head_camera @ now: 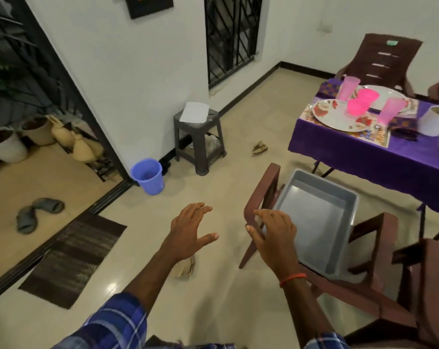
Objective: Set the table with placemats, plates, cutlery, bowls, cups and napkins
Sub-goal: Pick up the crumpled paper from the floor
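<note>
A table under a purple cloth [359,157] stands at the right. On it lie floral plates [339,119] on placemats, two bright pink bowls [358,107], two pale pink cups [391,110] and a white pot [437,120]. An empty grey tub [316,220] rests on the seat of a brown plastic chair [260,195]. My right hand [276,227] hovers at the chair's left armrest and the tub's near corner, fingers spread. My left hand [190,230] is held out over the floor, fingers spread, holding nothing.
A dark stool [200,139] with white paper on it stands by the wall, a blue bucket [148,176] beside it. A second brown chair [382,59] sits behind the table. A doormat [72,258], sandals [37,212] and pots lie by the sliding door at left.
</note>
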A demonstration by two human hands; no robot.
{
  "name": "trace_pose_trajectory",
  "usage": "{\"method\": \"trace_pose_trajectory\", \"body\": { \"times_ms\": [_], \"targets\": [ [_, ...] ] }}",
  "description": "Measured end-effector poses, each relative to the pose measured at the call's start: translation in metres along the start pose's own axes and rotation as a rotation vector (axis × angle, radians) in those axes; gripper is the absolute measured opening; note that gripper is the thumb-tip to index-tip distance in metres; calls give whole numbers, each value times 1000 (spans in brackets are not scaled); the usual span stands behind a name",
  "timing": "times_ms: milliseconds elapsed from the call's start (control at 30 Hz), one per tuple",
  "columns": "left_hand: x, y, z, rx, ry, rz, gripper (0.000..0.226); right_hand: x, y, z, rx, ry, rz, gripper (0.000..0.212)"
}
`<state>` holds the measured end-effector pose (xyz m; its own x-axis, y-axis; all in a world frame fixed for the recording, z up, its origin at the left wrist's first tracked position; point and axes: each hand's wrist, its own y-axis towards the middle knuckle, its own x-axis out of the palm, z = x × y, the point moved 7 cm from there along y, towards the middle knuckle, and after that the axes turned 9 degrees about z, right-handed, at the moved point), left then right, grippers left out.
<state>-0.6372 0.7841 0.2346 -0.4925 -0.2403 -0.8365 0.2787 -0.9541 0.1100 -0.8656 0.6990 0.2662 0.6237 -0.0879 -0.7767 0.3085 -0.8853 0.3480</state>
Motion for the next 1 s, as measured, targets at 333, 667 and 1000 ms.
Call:
{"method": "trace_pose_trajectory", "body": {
  "times_ms": [333,667,1000],
  "targets": [
    [-40,-19,-101,-148,-55,32,73,84,-7,-91,-80,74,-141,37],
    [-34,-33,-187,-291,-158,-29,69,180,-30,-118,63,157,-413,48],
    [-1,1,-243,-472,-192,-112,71,281,-6,-92,236,221,-697,48]
  ]
}}
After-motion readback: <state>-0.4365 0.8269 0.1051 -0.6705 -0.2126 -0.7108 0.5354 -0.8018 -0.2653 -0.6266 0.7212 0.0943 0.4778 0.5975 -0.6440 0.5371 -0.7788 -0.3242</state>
